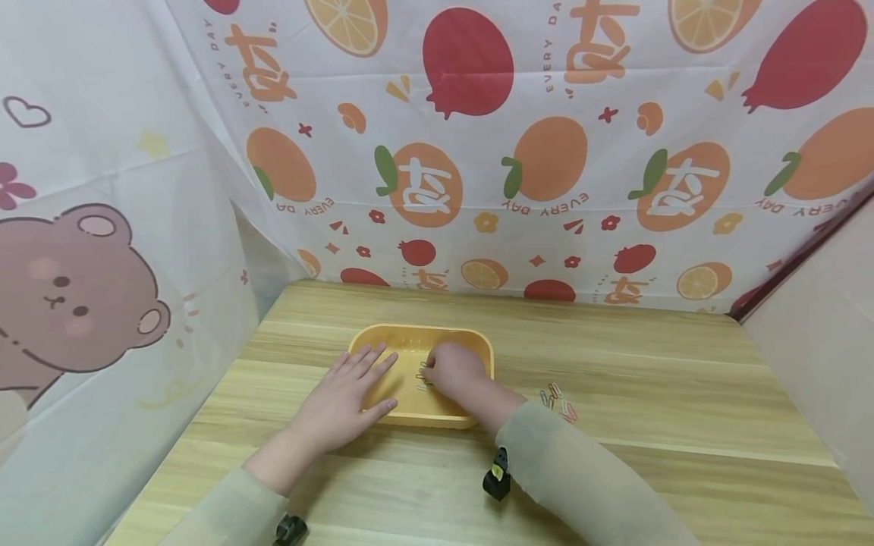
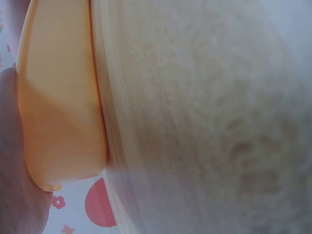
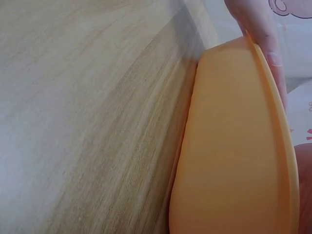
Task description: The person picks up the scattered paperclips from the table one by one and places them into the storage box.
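Observation:
A shallow yellow-orange plastic tray [image 1: 410,419] sits on the wooden table. Inside it, near the middle, lie several small paper clips [image 1: 422,385]. My left hand [image 1: 344,398] rests over the tray's left rim with its fingers straight and spread. In the tray's right half, my right hand [image 1: 456,369] has its fingers curled, and the fingertips pinch at a paper clip beside the others. The palm side of this hand is hidden. Both wrist views show mostly the tray's outer wall [image 2: 63,102], with the left hand's fingers [image 3: 273,61] over the far end in the right wrist view.
More coloured paper clips [image 1: 558,402] lie loose on the table [image 1: 655,379], right of the tray and close to the right sleeve [image 1: 573,470]. A fruit-printed cloth [image 1: 478,174] hangs behind the table, and a bear-printed cloth [image 1: 75,296] hangs at the left.

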A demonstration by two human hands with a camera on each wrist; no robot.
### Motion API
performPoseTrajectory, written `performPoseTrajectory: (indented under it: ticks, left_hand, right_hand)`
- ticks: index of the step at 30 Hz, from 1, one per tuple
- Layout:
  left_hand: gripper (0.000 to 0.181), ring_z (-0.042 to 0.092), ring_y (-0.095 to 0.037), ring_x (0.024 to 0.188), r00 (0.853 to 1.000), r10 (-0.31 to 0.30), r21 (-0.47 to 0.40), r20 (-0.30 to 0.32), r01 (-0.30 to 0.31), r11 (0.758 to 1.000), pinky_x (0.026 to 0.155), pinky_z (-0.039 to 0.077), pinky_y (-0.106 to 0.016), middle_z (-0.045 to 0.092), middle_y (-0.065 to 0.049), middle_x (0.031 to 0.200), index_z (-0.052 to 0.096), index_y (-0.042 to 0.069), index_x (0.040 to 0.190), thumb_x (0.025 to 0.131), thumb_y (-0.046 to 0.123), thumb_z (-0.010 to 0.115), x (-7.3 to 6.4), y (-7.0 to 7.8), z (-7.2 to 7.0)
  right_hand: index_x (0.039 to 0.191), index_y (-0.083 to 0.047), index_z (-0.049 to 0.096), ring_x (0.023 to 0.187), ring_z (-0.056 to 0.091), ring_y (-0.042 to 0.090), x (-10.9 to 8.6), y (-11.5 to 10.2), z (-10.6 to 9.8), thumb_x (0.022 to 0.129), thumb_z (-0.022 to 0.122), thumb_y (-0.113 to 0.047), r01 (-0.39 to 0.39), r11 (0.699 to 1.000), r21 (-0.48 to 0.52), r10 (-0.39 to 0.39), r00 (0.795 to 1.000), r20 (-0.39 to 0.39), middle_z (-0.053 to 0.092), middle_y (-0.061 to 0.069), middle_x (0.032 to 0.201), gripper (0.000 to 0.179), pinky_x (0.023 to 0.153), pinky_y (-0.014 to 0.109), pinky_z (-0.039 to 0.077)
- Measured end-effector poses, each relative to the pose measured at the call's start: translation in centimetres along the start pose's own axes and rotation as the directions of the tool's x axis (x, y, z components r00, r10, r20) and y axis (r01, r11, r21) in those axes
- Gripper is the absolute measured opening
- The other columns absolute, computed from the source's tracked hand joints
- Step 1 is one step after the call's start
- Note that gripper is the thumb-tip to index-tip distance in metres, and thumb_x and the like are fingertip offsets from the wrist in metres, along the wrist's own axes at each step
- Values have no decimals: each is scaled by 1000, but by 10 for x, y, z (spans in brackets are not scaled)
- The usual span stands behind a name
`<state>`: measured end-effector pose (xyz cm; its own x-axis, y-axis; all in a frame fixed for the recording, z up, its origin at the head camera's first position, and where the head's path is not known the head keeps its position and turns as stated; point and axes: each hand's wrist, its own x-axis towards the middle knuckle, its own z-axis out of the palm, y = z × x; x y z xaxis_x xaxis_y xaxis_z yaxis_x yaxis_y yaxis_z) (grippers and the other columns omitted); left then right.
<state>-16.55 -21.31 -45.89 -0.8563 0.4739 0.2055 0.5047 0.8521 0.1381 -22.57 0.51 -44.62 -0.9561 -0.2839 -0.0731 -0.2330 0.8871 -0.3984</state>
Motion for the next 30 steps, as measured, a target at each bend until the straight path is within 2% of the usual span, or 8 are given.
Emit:
performPoseTrajectory:
  ticks: [5,9,11,15,18,24,30]
  left_hand:
    - [74,22,-32,149,1000,2,3,-6,-2,1000,120,16,-56,27,-7,162,31,23,157,96,57,55,0,0,0]
    - [74,23,-33,149,1000,6,-1,-11,-6,1000,119,17,-57,28,-7,162,32,22,157,96,58,54,0,0,0]
    - [74,23,-32,149,1000,6,-2,-11,-6,1000,120,17,-56,28,-8,162,33,21,157,96,60,51,0,1,-1]
    - [74,23,-33,148,1000,3,-4,-8,-3,1000,120,16,-56,28,-8,162,33,21,156,96,60,51,1,1,-1]
    - [74,23,-33,148,1000,-2,-6,-3,2,1000,120,16,-56,28,-7,162,33,22,156,96,59,52,1,1,-1]
    - [74,23,-32,149,1000,-5,0,1,5,1000,120,14,-55,27,-7,162,31,23,157,96,63,47,1,0,-1]
    - [73,25,-33,148,1000,0,6,-14,0,1000,119,17,-56,29,-7,162,33,23,156,96,63,48,1,1,0]
  right_hand:
    - [88,-22,78,82,63,12,-2,2,-3,89,73,-37,-6,1000,20,7,1000,-12,72,-8,92,16,71,31,53]
    - [94,-22,78,91,64,14,-4,4,-5,89,73,-38,-11,998,57,12,1000,-23,72,-7,100,18,76,33,53]
    - [98,-22,78,92,64,14,-6,6,-7,88,73,-39,-18,998,68,20,999,-27,72,-8,101,20,75,33,53]
    - [103,-20,78,80,61,11,-9,10,-11,88,74,-39,-18,993,117,22,999,-37,68,-8,90,24,64,30,51]
    - [103,-19,78,71,56,10,-12,14,-12,88,75,-36,23,987,159,-14,998,-62,62,-8,79,23,57,27,47]
    - [102,-18,78,70,54,9,-15,18,-18,89,74,-32,112,977,181,-87,986,-140,59,-10,76,19,59,24,45]
    - [105,-20,77,74,54,11,-22,20,-26,90,73,-33,116,971,210,-82,983,-161,60,-10,79,20,62,25,46]
